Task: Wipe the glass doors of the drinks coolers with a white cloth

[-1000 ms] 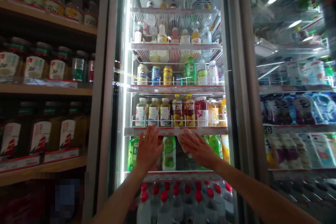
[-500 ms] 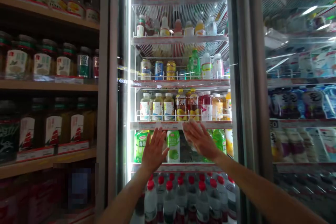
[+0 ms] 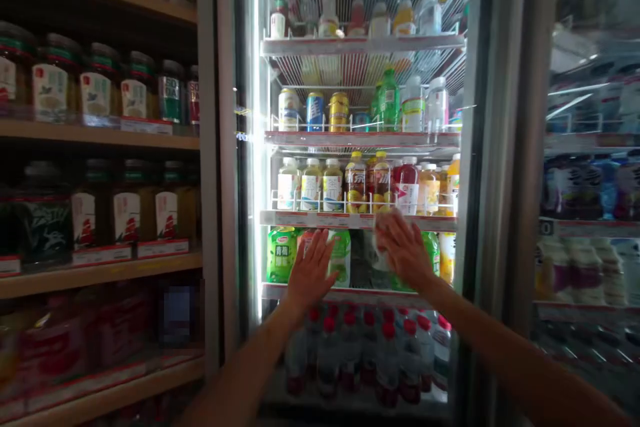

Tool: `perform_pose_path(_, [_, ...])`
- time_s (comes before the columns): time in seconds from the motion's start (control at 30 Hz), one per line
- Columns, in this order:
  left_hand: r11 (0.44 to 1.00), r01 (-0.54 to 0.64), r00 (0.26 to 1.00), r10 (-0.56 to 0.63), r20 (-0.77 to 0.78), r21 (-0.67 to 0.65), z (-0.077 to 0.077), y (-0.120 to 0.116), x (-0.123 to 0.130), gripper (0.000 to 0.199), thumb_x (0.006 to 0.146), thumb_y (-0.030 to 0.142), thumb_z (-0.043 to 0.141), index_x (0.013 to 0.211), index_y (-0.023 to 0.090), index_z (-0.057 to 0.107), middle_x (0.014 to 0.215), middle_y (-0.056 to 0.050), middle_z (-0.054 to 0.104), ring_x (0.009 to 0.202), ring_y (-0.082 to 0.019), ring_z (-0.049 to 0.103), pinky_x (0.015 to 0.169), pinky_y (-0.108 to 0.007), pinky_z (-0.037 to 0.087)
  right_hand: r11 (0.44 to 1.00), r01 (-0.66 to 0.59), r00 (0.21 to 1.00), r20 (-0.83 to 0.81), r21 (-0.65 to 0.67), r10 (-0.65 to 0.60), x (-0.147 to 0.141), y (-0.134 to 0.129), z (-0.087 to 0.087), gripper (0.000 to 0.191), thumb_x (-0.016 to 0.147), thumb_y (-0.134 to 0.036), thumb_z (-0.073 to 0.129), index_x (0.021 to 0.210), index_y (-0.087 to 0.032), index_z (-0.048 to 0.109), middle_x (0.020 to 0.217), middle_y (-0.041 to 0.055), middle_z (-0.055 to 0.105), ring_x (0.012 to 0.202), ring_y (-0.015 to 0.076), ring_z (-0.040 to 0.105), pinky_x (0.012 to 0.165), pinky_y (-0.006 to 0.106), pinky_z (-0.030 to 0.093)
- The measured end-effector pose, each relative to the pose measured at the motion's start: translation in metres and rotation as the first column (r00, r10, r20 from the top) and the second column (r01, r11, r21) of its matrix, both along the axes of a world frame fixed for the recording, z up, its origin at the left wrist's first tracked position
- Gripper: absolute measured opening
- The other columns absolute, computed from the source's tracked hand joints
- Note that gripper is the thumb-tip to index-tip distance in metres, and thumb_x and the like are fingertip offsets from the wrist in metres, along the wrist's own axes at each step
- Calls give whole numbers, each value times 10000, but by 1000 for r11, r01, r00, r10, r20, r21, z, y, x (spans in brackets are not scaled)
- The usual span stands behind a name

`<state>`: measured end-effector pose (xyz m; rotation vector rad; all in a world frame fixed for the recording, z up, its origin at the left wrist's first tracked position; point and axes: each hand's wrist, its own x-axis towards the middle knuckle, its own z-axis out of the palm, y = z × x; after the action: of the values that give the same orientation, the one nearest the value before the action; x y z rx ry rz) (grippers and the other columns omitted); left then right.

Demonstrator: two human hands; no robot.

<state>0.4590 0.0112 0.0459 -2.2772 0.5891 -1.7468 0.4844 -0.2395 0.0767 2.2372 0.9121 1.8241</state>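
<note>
My left hand (image 3: 313, 270) is raised in front of a lit drinks cooler, palm forward and fingers spread, with nothing in it. Behind it are green packages (image 3: 281, 253) on a lower shelf. To its right, my right hand (image 3: 405, 250) lies over a crumpled white cloth or tissue (image 3: 383, 240), just below a shelf edge (image 3: 310, 219). The cooler's glass door seems to be between my hands and the drinks; contact of the left palm with it cannot be made out.
Bottles with red caps (image 3: 387, 347) fill the cooler's bottom. A wooden shelf (image 3: 100, 133) with jars and bottles is at left. Beyond the metal door frame (image 3: 507, 180), another cooler section (image 3: 585, 227) holds packaged drinks at right.
The view has tilted down and turned slightly left, so the shelves appear higher and further right. My right hand has shifted a little to the right along the cooler with the white cloth.
</note>
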Motion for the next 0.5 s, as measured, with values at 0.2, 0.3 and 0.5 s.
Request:
perform_pose_path(0.2, [998, -24, 997, 29, -70, 63, -24, -12, -4, 653, 817, 478, 447, 1347, 117, 323, 1455, -119, 286, 1371, -271, 160, 1090, -488, 195, 954, -91, 993, -104, -287, 63, -5, -1, -62, 612, 800, -108, 441, 1385, -234, 316, 1469, 26, 280, 1362, 230, 201, 1101, 460, 180])
perform_pose_path(0.3, [996, -33, 991, 43, -123, 86, -34, -9, -3, 652, 822, 465, 438, 1361, 126, 298, 1467, -113, 258, 1377, -265, 132, 1089, -498, 192, 897, -145, 986, -133, -417, 98, -8, -2, -80, 606, 803, -90, 419, 1379, -256, 324, 1465, -10, 288, 1361, 204, 207, 1120, 450, 118])
perform_pose_path(0.5, [999, -38, 985, 42, -169, 26, -43, -2, -5, 655, 827, 434, 453, 1369, 115, 274, 1458, -133, 271, 1382, -255, 97, 1101, -493, 167, 998, -40, 996, -77, -54, 36, 0, 20, -30, 597, 799, -160, 483, 1376, -216, 339, 1464, 58, 288, 1381, 240, 122, 1112, 492, 72])
